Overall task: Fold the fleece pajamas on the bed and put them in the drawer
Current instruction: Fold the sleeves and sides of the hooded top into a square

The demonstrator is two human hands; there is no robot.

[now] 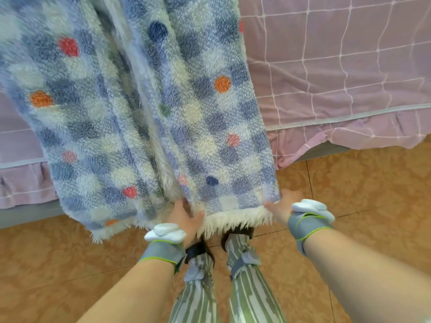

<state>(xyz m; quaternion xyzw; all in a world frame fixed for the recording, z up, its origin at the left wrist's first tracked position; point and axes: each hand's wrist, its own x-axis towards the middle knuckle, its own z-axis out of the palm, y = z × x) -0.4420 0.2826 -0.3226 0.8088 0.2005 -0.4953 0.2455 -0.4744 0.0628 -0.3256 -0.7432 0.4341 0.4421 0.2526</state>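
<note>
progress: early, no fold showed, drawer out of view | fleece pajamas [140, 101] ran from bed [338, 66] toward you, near hem [238, 212] above floor [361, 206] | left hand [186, 217] and right hand [282, 206] each held that hem in a pinching grip

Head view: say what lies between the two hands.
The white fuzzy hem of the pajamas spans from left hand to right hand, both gripping it, in the head view.

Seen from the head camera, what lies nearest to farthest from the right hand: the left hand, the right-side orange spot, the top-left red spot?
From the right hand:
1. left hand, just to its left.
2. orange spot, higher on the pajamas.
3. red spot, far upper left.
</note>
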